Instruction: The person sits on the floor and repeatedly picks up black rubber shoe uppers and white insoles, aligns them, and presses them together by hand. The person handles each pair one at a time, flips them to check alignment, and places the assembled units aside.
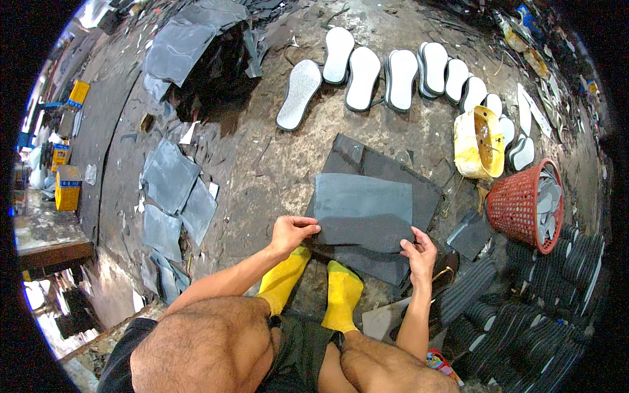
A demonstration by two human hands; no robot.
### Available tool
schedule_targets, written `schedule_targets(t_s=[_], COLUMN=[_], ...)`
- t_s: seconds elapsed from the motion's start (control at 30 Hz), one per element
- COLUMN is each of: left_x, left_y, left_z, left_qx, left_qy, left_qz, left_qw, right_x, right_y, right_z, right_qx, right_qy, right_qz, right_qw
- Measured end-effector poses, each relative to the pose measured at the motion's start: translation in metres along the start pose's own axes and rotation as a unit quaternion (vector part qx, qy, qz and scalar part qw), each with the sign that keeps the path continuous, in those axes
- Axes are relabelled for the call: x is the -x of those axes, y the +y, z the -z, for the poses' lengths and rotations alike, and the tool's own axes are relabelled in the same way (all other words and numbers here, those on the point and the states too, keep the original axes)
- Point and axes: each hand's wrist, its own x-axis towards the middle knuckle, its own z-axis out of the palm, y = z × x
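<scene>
A dark grey rectangular sheet (363,209), rubber or foam by its look, is stretched between my hands above my feet in yellow socks. My left hand (293,236) pinches its left edge between thumb and fingers. At the lower right corner, my right hand (420,254) grips it the same way. Under the sheet lie larger black sheets (401,171), turned at an angle on the floor and partly hidden by it. White-topped sole pieces (364,78) with dark edges stand in a curved row beyond them.
To the right are a yellow container (464,147), a red perforated basket (517,203) holding grey pieces, and stacks of black soles (524,340). On the left lie loose grey sheets (171,177). A tall pile of dark sheets (187,49) stands at the far left.
</scene>
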Motion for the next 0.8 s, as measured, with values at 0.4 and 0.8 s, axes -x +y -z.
schedule_targets(t_s=[0.4,0.8], left_x=[0.01,-0.013], left_y=[0.017,0.026], left_z=[-0.006,-0.054], left_qx=[-0.196,-0.443], left_qy=[0.027,-0.152], left_qz=[-0.171,-0.519], left_qw=[0.965,0.715], right_x=[-0.005,0.0], right_y=[0.002,-0.01], right_z=[0.002,-0.006], right_qx=[0.139,0.261], right_qy=[0.026,0.058], right_qz=[0.017,0.063], right_qw=[0.99,0.962])
